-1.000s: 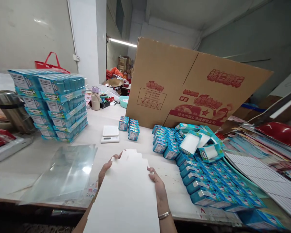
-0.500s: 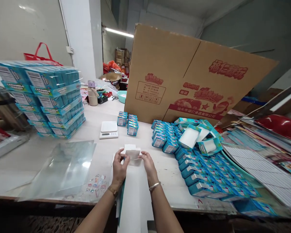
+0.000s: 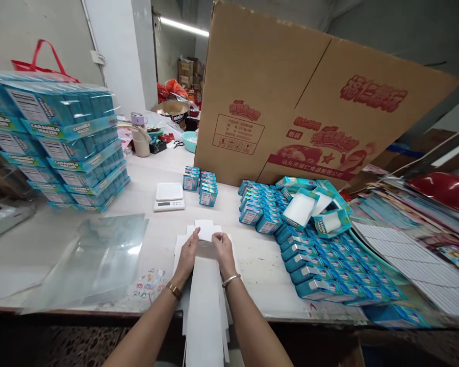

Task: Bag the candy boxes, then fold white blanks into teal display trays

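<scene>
A flat white cardboard box blank lies on the table in front of me, its near end hanging over the table's front edge. My left hand pinches the left side of its far flap. On the right side of that flap my right hand does the same, fingers closed on the card. Both wrists wear bracelets.
Several small blue boxes lie in rows at the right, two of them open. A large brown carton stands behind. A white scale, a clear plastic sheet and a stack of wrapped blue packs are on the left.
The white blank, held up and spread wide a second ago, now lies on the table. Both hands have moved together to its far flap. My view has tilted down.
</scene>
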`<state>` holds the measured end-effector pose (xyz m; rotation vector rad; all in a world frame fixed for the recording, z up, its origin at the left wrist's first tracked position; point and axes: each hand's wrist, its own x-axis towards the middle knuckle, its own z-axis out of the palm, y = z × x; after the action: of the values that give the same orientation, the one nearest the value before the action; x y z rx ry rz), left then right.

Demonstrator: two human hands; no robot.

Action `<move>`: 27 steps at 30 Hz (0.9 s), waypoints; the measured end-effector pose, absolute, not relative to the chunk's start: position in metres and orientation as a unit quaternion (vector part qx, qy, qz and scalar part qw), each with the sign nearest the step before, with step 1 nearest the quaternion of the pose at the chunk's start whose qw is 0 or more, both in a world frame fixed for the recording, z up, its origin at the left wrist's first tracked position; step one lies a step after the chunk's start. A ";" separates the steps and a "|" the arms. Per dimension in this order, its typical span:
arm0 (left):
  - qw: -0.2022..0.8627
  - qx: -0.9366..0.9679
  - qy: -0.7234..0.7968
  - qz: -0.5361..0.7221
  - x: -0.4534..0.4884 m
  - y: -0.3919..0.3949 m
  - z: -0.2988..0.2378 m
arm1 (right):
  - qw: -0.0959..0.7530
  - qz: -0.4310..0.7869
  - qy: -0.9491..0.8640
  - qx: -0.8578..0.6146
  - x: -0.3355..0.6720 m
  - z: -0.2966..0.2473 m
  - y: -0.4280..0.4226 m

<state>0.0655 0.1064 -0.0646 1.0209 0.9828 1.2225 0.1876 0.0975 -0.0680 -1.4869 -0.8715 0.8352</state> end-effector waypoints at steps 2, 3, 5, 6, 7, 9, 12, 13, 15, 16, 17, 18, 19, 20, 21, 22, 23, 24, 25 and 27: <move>0.593 0.441 0.424 0.524 0.065 0.108 -0.068 | 0.539 0.365 -0.422 -0.631 0.187 -0.066 0.099; 0.594 0.440 0.424 0.523 0.065 0.108 -0.069 | 0.499 0.363 -0.467 -0.633 0.189 -0.063 0.099; 0.593 0.443 0.427 0.520 0.066 0.109 -0.071 | 0.374 0.317 -0.578 -0.652 0.196 -0.053 0.098; 0.588 0.446 0.431 0.520 0.066 0.109 -0.072 | 0.296 0.272 -0.630 -0.664 0.200 -0.047 0.097; 0.580 0.450 0.437 0.520 0.067 0.108 -0.072 | 0.216 0.221 -0.675 -0.670 0.203 -0.040 0.097; 0.557 0.460 0.451 0.524 0.069 0.107 -0.070 | 0.078 0.130 -0.743 -0.651 0.208 -0.027 0.099; 0.532 0.471 0.458 0.534 0.071 0.105 -0.066 | -0.026 0.055 -0.822 -0.566 0.206 -0.016 0.108; 0.531 0.470 0.456 0.538 0.070 0.105 -0.066 | -0.042 0.039 -0.840 -0.539 0.204 -0.014 0.112; 0.536 0.470 0.451 0.538 0.069 0.106 -0.065 | -0.073 0.012 -0.863 -0.500 0.198 -0.015 0.119; 0.539 0.469 0.449 0.537 0.068 0.107 -0.065 | -0.089 0.001 -0.871 -0.483 0.196 -0.016 0.122; 0.541 0.468 0.449 0.536 0.067 0.107 -0.066 | -0.105 -0.008 -0.878 -0.467 0.193 -0.017 0.124; 0.540 0.465 0.453 0.536 0.066 0.108 -0.066 | -0.117 -0.012 -0.884 -0.452 0.191 -0.018 0.125; 0.538 0.461 0.457 0.537 0.065 0.108 -0.067 | -0.126 -0.010 -0.890 -0.438 0.190 -0.019 0.126; 0.537 0.459 0.462 0.536 0.065 0.109 -0.067 | -0.128 -0.005 -0.895 -0.428 0.189 -0.020 0.125; 0.535 0.460 0.466 0.533 0.065 0.109 -0.067 | -0.126 0.002 -0.897 -0.423 0.188 -0.021 0.125; 0.535 0.465 0.468 0.527 0.065 0.109 -0.067 | -0.123 0.010 -0.899 -0.420 0.188 -0.021 0.124; 0.537 0.475 0.467 0.518 0.065 0.110 -0.067 | -0.119 0.014 -0.900 -0.418 0.187 -0.022 0.123; 0.541 0.483 0.463 0.509 0.064 0.111 -0.066 | -0.115 0.016 -0.901 -0.418 0.187 -0.022 0.122; 0.548 0.487 0.460 0.502 0.064 0.113 -0.064 | -0.111 0.019 -0.899 -0.423 0.187 -0.022 0.121; 0.564 0.490 0.452 0.486 0.059 0.117 -0.059 | -0.088 0.038 -0.880 -0.465 0.188 -0.022 0.119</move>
<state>0.0590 0.1169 -0.0587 1.1532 1.0644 1.1445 0.1876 0.1186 -0.0221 -1.5491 -2.9320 0.1260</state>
